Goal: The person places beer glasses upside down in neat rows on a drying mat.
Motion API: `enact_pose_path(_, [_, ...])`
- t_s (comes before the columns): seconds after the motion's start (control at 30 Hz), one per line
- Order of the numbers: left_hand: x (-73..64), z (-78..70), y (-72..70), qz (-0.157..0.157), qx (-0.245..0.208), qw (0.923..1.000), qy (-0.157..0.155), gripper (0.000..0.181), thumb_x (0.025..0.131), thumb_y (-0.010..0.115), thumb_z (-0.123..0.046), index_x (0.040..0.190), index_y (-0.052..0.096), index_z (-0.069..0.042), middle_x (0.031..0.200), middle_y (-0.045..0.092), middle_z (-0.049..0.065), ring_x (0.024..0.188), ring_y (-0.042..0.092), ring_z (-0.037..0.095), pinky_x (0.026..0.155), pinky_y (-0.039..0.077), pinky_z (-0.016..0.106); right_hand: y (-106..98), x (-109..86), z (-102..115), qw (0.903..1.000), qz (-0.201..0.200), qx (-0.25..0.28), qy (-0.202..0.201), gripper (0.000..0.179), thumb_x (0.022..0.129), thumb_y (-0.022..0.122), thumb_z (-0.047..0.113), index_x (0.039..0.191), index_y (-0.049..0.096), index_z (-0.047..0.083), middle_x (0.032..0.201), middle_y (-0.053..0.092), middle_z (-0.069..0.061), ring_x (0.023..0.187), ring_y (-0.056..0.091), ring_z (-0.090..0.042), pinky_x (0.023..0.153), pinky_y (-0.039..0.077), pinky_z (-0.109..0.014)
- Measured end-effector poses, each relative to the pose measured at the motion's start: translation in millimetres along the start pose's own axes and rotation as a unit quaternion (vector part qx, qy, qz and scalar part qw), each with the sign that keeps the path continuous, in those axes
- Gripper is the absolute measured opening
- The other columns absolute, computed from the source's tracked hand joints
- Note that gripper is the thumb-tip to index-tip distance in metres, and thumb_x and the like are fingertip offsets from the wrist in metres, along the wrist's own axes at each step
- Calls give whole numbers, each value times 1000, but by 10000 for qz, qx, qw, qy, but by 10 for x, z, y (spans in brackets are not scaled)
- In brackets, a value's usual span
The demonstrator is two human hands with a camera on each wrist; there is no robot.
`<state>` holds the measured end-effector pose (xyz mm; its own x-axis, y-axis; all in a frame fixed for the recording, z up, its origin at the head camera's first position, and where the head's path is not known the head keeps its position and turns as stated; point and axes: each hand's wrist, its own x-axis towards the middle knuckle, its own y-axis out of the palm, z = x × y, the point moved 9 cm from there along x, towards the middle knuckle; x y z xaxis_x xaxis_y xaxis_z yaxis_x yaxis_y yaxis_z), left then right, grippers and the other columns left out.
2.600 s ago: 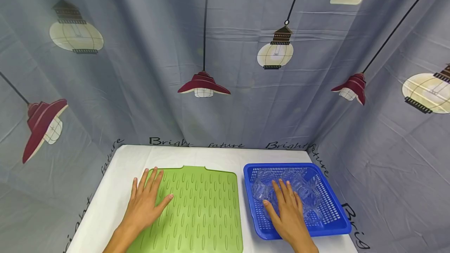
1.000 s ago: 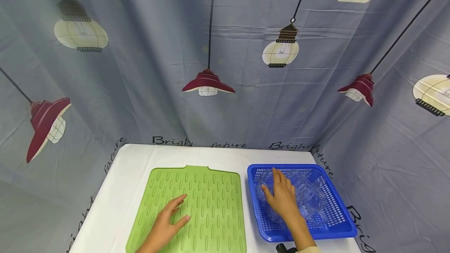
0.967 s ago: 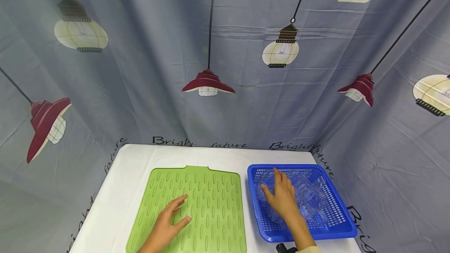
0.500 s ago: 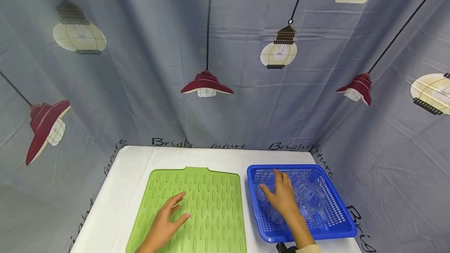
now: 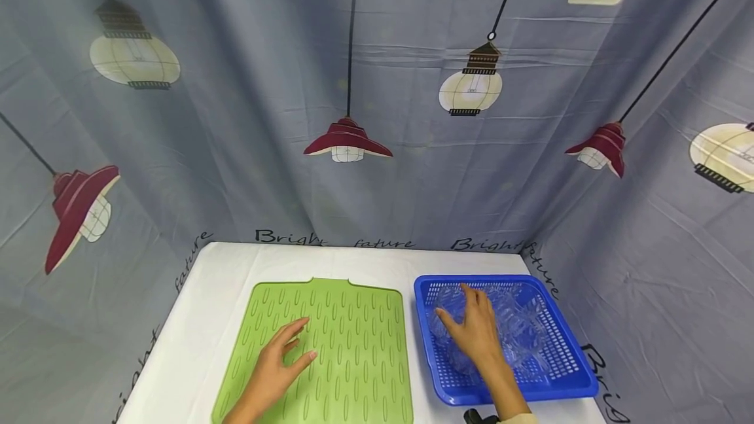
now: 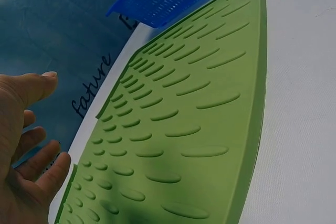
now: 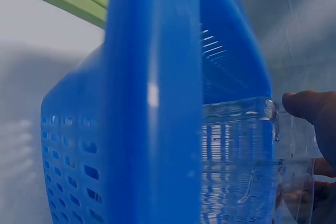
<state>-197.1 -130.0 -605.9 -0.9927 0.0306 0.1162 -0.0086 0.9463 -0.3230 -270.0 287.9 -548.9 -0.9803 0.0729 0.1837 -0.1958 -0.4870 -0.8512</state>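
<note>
My left hand (image 5: 273,365) hovers over a green ridged mat (image 5: 347,345), thumb and fingers spread apart with nothing between them. In the left wrist view, the loosely bent fingers of the left hand (image 6: 26,150) are beside the mat's edge. A blue perforated basket (image 5: 509,392) holds several clear, see-through cups (image 5: 521,332). My right hand (image 5: 480,332) reaches into the basket, its thumb and fingers apart by the cups at the left. In the right wrist view, the right hand (image 7: 323,124) is beside a clear cup (image 7: 236,145); the basket's rim hides much, and contact is unclear.
A white-covered table (image 5: 235,264) bears the mat on the left and the basket on the right. Grey-blue curtains (image 5: 389,195) printed with lamps enclose its back and sides. A small black object (image 5: 474,416) sits at the right wrist.
From flat poses over mat and basket, both hands have drawn into bent, spread-finger poses, the left one nearer the mat's middle. Over the last second they have barely shifted.
</note>
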Motion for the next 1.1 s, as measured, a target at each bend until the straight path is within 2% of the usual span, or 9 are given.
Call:
enact_pose_path(0.17, [0, 34, 14, 3, -34, 10000, -76, 67, 92, 87, -18, 152, 59, -24, 154, 62, 7, 144, 59, 34, 118, 55, 45, -75, -3, 66, 9997, -236, 28, -104, 90, 93, 85, 41, 159, 43, -4, 144, 52, -32, 132, 55, -51, 107, 52, -69])
enact_pose_path(0.5, [-5, 43, 57, 78, -41, 9998, -169, 67, 93, 85, -13, 153, 58, -25, 155, 62, 7, 144, 58, 37, 118, 56, 43, -209, -25, 189, 9988, -440, 31, -196, 90, 92, 85, 41, 159, 45, -2, 147, 51, -31, 137, 51, -50, 113, 49, -70])
enact_pose_path(0.67, [-3, 59, 81, 126, -93, 9996, -220, 68, 93, 85, -14, 154, 57, -23, 155, 61, 10, 145, 58, 36, 119, 54, 45, -281, -40, 236, 9974, -647, 62, -303, 89, 91, 86, 40, 158, 46, -3, 146, 52, -33, 137, 51, -51, 112, 48, -71])
enact_pose_path(0.87, [0, 105, 107, 184, -126, 9991, -367, 69, 92, 87, -18, 153, 57, -22, 156, 60, 11, 147, 57, 33, 120, 53, 44, -330, -58, 241, 9975, -657, 133, -241, 88, 91, 86, 40, 158, 47, -1, 146, 52, -31, 137, 50, -50, 111, 48, -70])
enact_pose_path(1.1, [6, 95, 123, 187, -201, 9991, -328, 69, 91, 86, -12, 153, 57, -21, 157, 59, 11, 148, 56, 34, 120, 52, 45, -445, -83, 300, 9952, -898, 158, -347, 87, 89, 87, 38, 157, 49, 0, 143, 54, -29, 134, 52, -48, 108, 48, -69])
